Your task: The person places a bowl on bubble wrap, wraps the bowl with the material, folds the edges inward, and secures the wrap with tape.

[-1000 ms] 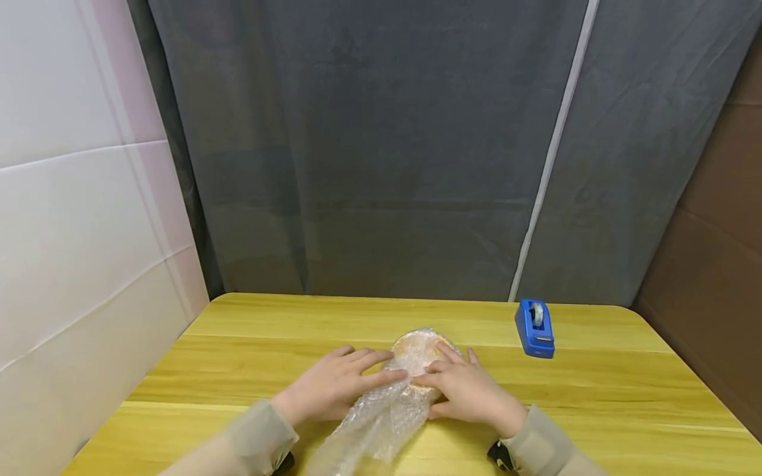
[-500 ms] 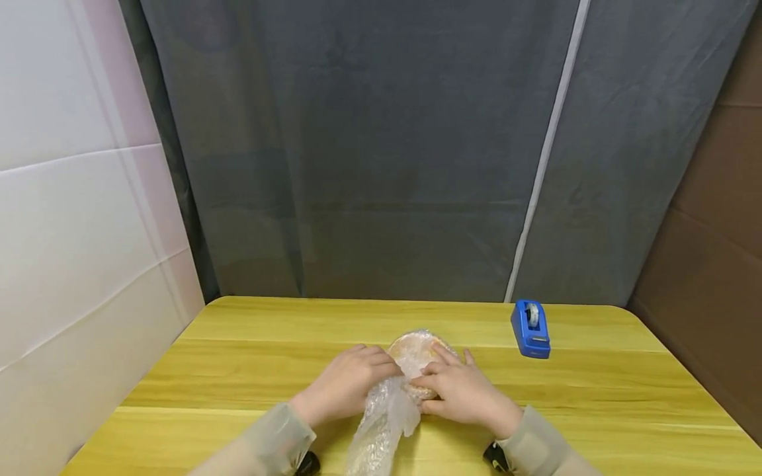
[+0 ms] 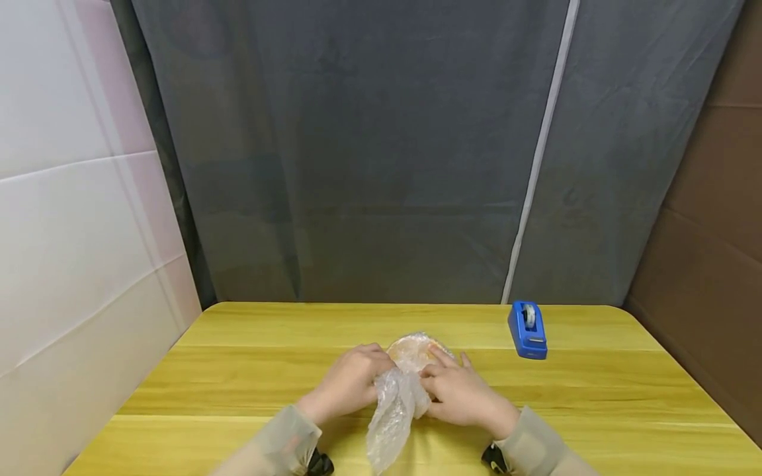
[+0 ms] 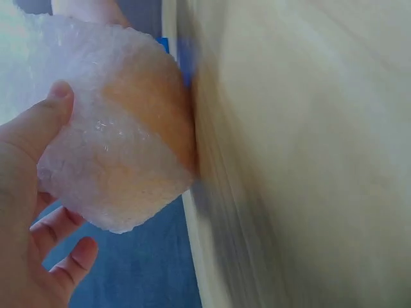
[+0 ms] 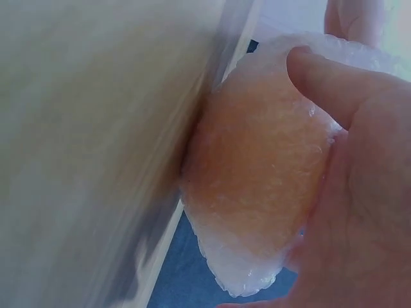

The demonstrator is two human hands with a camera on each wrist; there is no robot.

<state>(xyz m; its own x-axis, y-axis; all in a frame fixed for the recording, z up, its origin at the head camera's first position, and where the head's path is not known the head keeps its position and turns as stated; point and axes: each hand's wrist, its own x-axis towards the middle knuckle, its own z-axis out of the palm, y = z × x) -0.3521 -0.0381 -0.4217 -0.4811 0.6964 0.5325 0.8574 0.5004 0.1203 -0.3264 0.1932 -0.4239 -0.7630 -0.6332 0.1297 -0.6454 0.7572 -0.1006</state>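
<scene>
A round, orange-toned thing wrapped in bubble wrap (image 3: 409,346) rests on the table between the hands; its exact kind is hidden by the wrap. A loose tail of bubble wrap (image 3: 391,420) gathers toward the person. My left hand (image 3: 352,380) curls its fingers at the wrap's left side; in the left wrist view its thumb (image 4: 54,109) lies against the bundle. From the right, my right hand (image 3: 463,395) holds the bundle, fingers spread over its top. The right wrist view shows that thumb (image 5: 327,80) on the wrap's side.
Farther back on the right of the wooden table (image 3: 256,344) stands a blue tape dispenser (image 3: 528,330) with a roll in it. A grey curtain (image 3: 369,165) hangs behind, a white panel (image 3: 77,198) at left, a brown one (image 3: 702,218) at right.
My left hand's fingers have curled in, and the loose bubble wrap has been gathered into a narrower tail and shifted right. My right hand stays on the bundle. The head view has shifted slightly.
</scene>
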